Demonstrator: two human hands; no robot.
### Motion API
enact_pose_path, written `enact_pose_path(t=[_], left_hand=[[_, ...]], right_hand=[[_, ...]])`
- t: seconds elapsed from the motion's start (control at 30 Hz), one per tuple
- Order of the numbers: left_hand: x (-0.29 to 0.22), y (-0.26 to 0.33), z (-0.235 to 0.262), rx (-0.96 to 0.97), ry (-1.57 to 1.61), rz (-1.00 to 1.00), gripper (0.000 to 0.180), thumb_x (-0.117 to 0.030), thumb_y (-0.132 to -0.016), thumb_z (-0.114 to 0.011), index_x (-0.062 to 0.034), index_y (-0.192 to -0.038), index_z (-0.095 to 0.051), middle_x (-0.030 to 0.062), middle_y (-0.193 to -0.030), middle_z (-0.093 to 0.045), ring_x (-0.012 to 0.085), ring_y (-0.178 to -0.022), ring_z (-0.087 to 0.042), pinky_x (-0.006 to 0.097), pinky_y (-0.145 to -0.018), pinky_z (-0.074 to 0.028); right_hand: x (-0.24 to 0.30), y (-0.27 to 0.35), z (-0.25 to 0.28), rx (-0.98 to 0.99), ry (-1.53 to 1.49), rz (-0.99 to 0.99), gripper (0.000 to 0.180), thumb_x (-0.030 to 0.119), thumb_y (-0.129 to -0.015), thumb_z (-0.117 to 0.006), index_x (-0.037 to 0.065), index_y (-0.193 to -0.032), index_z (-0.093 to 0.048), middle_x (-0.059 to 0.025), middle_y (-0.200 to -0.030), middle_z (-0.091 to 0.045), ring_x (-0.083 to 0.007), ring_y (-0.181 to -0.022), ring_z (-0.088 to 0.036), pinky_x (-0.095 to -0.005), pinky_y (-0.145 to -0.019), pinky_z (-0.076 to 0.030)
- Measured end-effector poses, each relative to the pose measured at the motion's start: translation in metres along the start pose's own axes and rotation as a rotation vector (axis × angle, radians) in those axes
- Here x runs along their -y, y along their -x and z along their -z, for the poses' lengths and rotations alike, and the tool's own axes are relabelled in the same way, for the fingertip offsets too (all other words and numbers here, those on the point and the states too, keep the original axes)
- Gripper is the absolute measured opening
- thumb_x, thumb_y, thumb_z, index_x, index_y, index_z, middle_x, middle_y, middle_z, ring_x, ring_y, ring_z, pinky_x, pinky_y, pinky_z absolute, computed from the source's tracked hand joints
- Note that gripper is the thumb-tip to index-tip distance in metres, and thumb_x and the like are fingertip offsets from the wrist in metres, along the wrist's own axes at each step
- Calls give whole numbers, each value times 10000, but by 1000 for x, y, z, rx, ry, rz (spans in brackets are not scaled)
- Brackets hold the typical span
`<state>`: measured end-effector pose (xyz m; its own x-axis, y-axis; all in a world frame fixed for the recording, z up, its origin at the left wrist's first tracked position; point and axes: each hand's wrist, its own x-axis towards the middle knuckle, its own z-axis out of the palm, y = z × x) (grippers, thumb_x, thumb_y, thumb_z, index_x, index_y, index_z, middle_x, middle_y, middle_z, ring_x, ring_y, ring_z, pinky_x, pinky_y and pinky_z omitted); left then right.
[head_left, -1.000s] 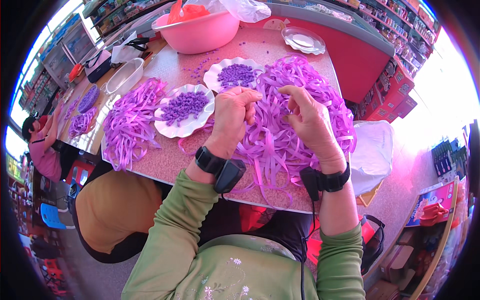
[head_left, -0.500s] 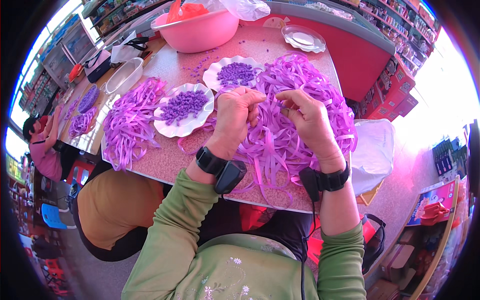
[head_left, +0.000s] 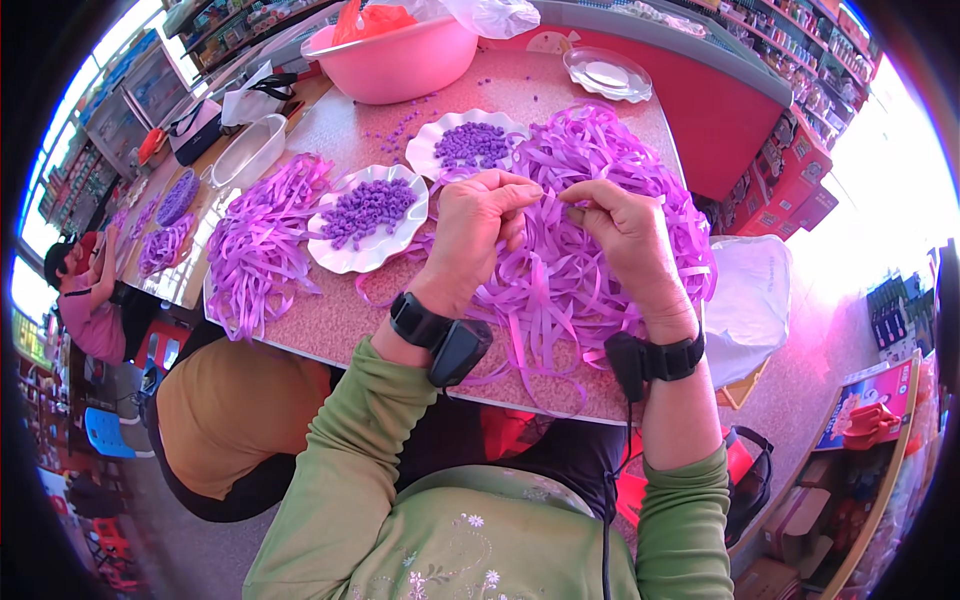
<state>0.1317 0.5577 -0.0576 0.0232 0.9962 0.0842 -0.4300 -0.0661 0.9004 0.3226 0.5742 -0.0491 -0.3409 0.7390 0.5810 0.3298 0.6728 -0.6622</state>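
Observation:
My left hand (head_left: 478,225) is closed in a pinch, thumb and forefinger meeting on what looks like a thin purple ribbon. Close by on the right, my right hand (head_left: 628,235) also pinches, its fingertips a short gap from the left ones; what it grips is too small to make out. Both hands are over a large heap of purple ribbons (head_left: 590,145), whose loose ends trail toward the table's near edge. Left of my hands are purple beads (head_left: 365,212) in a white wavy-rimmed plate (head_left: 345,258). Behind it, a second such plate (head_left: 420,150) holds more purple beads (head_left: 470,147).
Another ribbon heap (head_left: 265,245) lies at the table's left. A pink basin (head_left: 395,65) and a clear dish (head_left: 607,77) stand at the back, with loose beads scattered near the basin. Someone in pink (head_left: 95,310) sits far left; a person's brown-clad leg (head_left: 240,410) is beside me.
My right hand has shifted slightly right, and its fingers have closed into a tighter pinch. My left fingertips have moved a little to the right.

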Motion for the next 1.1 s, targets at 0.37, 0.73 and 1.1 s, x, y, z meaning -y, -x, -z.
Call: enact_pose_path(t=[0.37, 0.73, 1.1], left_hand=[[-7, 2, -3, 48, 21, 1, 105, -28, -885, -609, 56, -944, -632, 40, -657, -571, 97, -478, -511, 227, -461, -430], [-9, 3, -1, 125, -51, 19, 111, -40, -877, -606, 49, -945, -616, 45, -655, -567, 117, -545, -545, 246, -510, -452], [-14, 6, -6, 151, -34, -2, 123, -31, -879, -587, 62, -956, -613, 63, -672, -567, 129, -555, -541, 264, -525, -450]], right_hand=[[-1, 0, 13, 101, -232, -172, 204, -46, -890, -570, 18, -1047, -684, 51, -745, -563, -14, -617, -463, -180, -555, -388], [-5, 0, 19, 190, -469, -294, 157, 0, -906, -580, 9, -1033, -673, 45, -714, -540, -25, -584, -465, -184, -517, -350], [-2, 0, 21, 215, -492, -322, 137, 42, -909, -609, 14, -1026, -673, 40, -661, -534, -30, -554, -477, -188, -496, -379]])
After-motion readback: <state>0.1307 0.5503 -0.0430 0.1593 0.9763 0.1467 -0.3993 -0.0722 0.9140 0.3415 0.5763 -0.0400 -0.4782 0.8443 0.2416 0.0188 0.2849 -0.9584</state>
